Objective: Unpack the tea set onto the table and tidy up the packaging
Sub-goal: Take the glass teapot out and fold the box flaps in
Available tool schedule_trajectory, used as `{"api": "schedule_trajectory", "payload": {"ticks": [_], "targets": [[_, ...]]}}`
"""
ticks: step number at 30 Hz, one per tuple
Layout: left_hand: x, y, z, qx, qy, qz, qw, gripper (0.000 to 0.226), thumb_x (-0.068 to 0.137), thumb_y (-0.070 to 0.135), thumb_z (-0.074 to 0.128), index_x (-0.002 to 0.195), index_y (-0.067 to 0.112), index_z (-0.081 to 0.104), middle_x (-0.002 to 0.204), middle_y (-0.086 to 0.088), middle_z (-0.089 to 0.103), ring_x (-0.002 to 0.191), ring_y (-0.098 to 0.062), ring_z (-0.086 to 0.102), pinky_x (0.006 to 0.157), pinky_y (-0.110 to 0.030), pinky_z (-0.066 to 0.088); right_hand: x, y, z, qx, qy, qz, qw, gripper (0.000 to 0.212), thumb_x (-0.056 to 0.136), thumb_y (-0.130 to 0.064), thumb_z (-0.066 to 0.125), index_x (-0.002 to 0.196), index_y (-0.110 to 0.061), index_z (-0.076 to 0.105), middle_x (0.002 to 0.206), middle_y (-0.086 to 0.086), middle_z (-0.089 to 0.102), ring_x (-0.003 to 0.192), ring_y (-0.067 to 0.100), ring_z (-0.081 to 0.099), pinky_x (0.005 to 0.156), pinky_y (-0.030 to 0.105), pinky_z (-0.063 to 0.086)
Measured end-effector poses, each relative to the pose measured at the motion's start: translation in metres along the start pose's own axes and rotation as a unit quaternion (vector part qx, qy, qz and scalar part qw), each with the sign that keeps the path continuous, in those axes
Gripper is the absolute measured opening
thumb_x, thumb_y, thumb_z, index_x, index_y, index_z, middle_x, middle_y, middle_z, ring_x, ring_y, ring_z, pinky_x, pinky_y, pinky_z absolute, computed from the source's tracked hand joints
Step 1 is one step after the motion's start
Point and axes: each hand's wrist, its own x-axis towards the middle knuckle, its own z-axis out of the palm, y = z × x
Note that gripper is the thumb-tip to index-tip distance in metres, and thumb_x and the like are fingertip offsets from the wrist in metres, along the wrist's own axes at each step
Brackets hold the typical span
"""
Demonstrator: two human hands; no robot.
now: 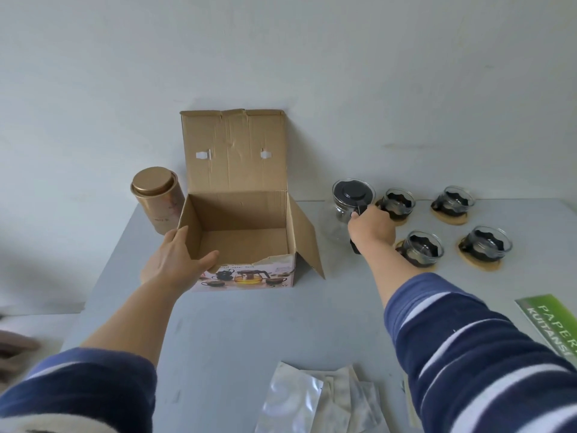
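An open cardboard box [246, 232] stands mid-table, empty, lid flap upright against the wall. My left hand [176, 260] grips its front left corner, thumb inside the rim. To the right, a glass teapot [351, 198] with a black lid stands on the table, and my right hand [371, 228] is closed around its black handle. Right of the teapot, several glass cups with black holders sit on wooden coasters, among them one [398, 203] beside the hand and one [423, 248] nearer me. Clear plastic bags [315, 401] lie at the near edge.
A copper-coloured tin canister [156, 200] stands left of the box, by the wall. A green paper packet [552, 323] lies at the right edge. The grey table [249, 332] ends close on the left, and the white wall backs it.
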Motion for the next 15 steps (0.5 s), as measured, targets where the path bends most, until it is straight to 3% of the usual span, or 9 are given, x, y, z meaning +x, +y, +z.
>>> {"api": "schedule_trajectory", "payload": {"ticks": [6,9,13,15], "targets": [[-0.005,0.005,0.006,-0.008,0.024,-0.012,1.000,0.086,0.079,0.062,0.057,0.148,0.020,0.026,0.152,0.002,0.033,0.118,-0.029,0.056,0.077,-0.040,0.050,0.017,0.000,-0.004,0.014,-0.030,0.016,0.999,0.038,0.094,-0.032,0.050,0.119,-0.004,0.056,0.119,0.020,0.060,0.107,0.037,0.059,0.074,0.036,0.047],[-0.006,0.005,0.007,-0.011,0.029,-0.011,0.999,0.085,0.080,0.061,0.057,0.147,0.020,0.027,0.152,0.002,0.033,0.117,-0.029,0.056,0.077,-0.040,0.050,0.009,0.004,-0.009,0.039,-0.031,0.028,0.998,0.049,0.090,-0.040,0.055,0.122,-0.004,0.047,0.119,0.018,0.060,0.106,0.037,0.059,0.069,0.036,0.043],[-0.008,0.006,0.006,-0.015,0.025,-0.007,1.000,0.083,0.078,0.058,0.057,0.146,0.020,0.028,0.151,0.003,0.033,0.114,-0.029,0.057,0.076,-0.039,0.051,-0.029,0.015,-0.008,0.078,0.042,0.052,0.995,0.050,0.090,-0.046,0.048,0.120,-0.009,0.033,0.119,0.014,0.054,0.093,0.038,0.062,0.060,0.036,0.035],[-0.008,0.007,0.004,-0.018,0.016,-0.002,1.000,0.084,0.078,0.057,0.058,0.147,0.019,0.027,0.151,0.001,0.034,0.115,-0.029,0.056,0.077,-0.039,0.051,-0.051,0.018,0.004,0.118,-0.017,0.088,0.989,0.043,0.093,-0.040,0.043,0.120,-0.010,0.030,0.114,0.015,0.058,0.085,0.035,0.061,0.063,0.038,0.043]]}}
